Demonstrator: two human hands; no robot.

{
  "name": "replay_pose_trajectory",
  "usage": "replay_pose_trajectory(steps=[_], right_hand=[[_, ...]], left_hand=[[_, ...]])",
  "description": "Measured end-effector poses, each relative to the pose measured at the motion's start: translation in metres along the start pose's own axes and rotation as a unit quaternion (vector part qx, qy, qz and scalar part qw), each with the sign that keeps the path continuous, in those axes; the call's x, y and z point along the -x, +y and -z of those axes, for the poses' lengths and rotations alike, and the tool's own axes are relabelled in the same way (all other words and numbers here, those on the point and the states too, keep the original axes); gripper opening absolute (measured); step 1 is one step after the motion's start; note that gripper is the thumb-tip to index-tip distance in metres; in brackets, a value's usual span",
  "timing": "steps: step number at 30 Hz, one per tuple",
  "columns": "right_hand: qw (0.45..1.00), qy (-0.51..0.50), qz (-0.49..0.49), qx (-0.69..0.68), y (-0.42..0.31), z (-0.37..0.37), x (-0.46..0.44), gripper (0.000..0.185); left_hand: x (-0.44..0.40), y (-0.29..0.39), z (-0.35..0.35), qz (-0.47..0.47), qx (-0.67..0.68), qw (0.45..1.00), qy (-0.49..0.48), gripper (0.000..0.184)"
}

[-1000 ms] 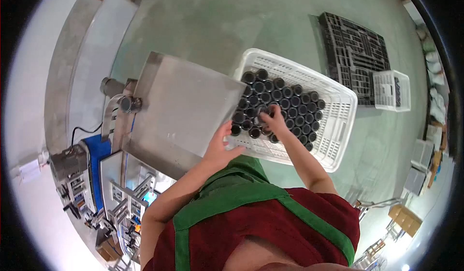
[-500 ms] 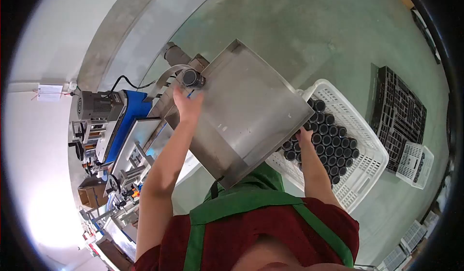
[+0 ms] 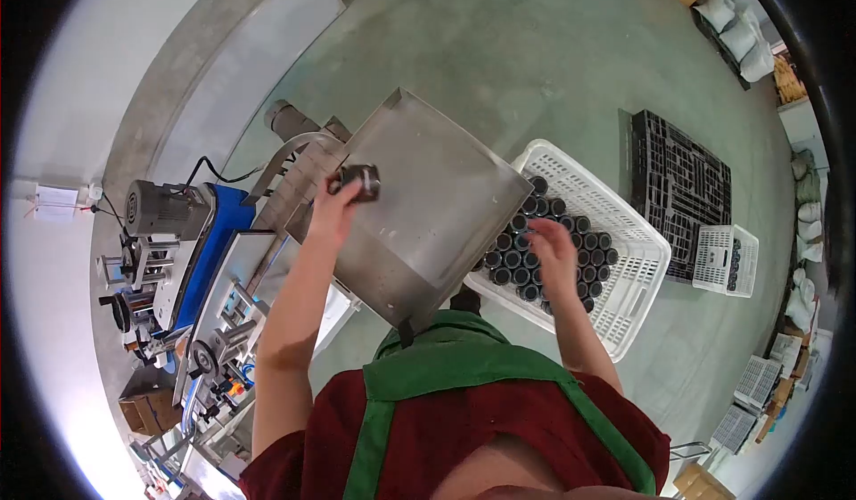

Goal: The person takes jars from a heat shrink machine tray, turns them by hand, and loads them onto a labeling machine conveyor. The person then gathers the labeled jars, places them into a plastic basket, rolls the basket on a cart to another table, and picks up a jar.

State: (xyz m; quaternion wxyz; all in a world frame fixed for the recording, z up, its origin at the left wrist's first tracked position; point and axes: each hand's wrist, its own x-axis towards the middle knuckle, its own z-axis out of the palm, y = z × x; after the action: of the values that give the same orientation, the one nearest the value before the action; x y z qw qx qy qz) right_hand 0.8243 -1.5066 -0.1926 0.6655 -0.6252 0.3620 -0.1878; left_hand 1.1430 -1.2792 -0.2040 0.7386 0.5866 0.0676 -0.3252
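Note:
My left hand (image 3: 332,213) is closed around a dark jar (image 3: 361,182), holding it on its side over the left part of a metal tray (image 3: 428,179). The jar is a little blurred. Above a white crate (image 3: 644,259) on the right, my right hand (image 3: 555,252) is raised with its fingers loosely apart and nothing seen in them. Under that hand, several dark jars with black lids (image 3: 588,273) stand packed together in the crate.
Left of the tray is a machine with a blue panel (image 3: 214,241), a grey motor (image 3: 165,209) and a curved metal guide (image 3: 283,154). A black pallet (image 3: 682,184) and a smaller white crate (image 3: 744,273) lie on the floor at right.
My left hand has drawn back from beside the guide, and the jar in it is now tipped sideways. My right hand has lifted out from among the jars. The camera view has shifted.

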Motion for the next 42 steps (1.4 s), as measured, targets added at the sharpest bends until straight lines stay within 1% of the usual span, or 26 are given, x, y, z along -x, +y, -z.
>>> replay_pose_trajectory(steps=[1,2,3,4,5,7,8,9,10,12,13,16,19,22,28,31,37,42], right_hand=[[0.997,-0.074,-0.011,-0.026,-0.015,-0.020,0.001,0.039],[0.984,-0.141,-0.046,-0.103,-0.040,-0.044,0.006,0.046],[0.958,-0.209,-0.080,-0.177,-0.064,-0.067,0.013,0.052],[0.932,-0.273,-0.084,-0.221,-0.079,-0.084,0.016,0.062],[0.900,-0.336,-0.089,-0.264,-0.090,-0.096,0.019,0.071],[0.904,-0.356,-0.012,-0.238,-0.109,-0.113,0.024,0.076],[0.902,-0.367,0.025,-0.224,-0.115,-0.116,0.025,0.078],[0.909,-0.361,0.041,-0.204,-0.119,-0.115,0.026,0.083],[0.916,-0.339,0.078,-0.199,-0.120,-0.116,0.029,0.083],[0.925,-0.289,0.156,-0.190,-0.121,-0.117,0.038,0.083],[0.933,-0.269,0.167,-0.169,-0.125,-0.114,0.040,0.083],[0.934,-0.203,0.278,-0.094,-0.123,-0.110,0.037,0.084],[0.936,-0.165,0.304,-0.068,-0.123,-0.106,0.036,0.086],[0.936,-0.144,0.312,-0.081,-0.124,-0.106,0.036,0.091],[0.938,-0.117,0.321,-0.065,-0.121,-0.101,0.034,0.091],[0.933,-0.111,0.336,-0.062,-0.119,-0.099,0.033,0.091],[0.937,-0.097,0.329,-0.073,-0.118,-0.098,0.035,0.091],[0.931,-0.090,0.348,-0.061,-0.115,-0.097,0.034,0.090]], left_hand=[[0.025,0.005,-0.006,0.031,0.099,0.990,-0.091,0.078],[0.051,0.012,-0.014,0.030,0.113,0.980,-0.161,0.078],[0.074,0.019,-0.021,0.028,0.127,0.964,-0.230,0.079],[0.094,0.027,-0.030,0.025,0.139,0.944,-0.298,0.079],[0.109,0.034,-0.039,0.015,0.128,0.939,-0.318,0.083],[0.135,0.047,-0.055,-0.006,0.105,0.929,-0.356,0.090],[0.144,0.053,-0.062,-0.016,0.128,0.925,-0.356,0.090],[0.152,0.058,-0.069,-0.025,0.151,0.922,-0.356,0.090],[0.157,0.059,-0.076,-0.034,0.174,0.917,-0.357,0.090],[0.160,0.049,-0.088,-0.052,0.207,0.920,-0.329,0.086],[0.161,0.046,-0.095,-0.060,0.223,0.920,-0.316,0.083],[0.168,0.044,-0.113,-0.056,0.250,0.915,-0.312,0.077],[0.164,0.047,-0.122,-0.054,0.236,0.912,-0.332,0.074],[0.161,0.048,-0.130,-0.059,0.241,0.905,-0.347,0.072],[0.160,0.051,-0.137,-0.040,0.232,0.900,-0.367,0.071],[0.158,0.049,-0.139,-0.038,0.232,0.896,-0.377,0.071],[0.159,0.050,-0.142,-0.024,0.231,0.895,-0.380,0.071],[0.158,0.049,-0.142,-0.029,0.227,0.893,-0.388,0.070]])
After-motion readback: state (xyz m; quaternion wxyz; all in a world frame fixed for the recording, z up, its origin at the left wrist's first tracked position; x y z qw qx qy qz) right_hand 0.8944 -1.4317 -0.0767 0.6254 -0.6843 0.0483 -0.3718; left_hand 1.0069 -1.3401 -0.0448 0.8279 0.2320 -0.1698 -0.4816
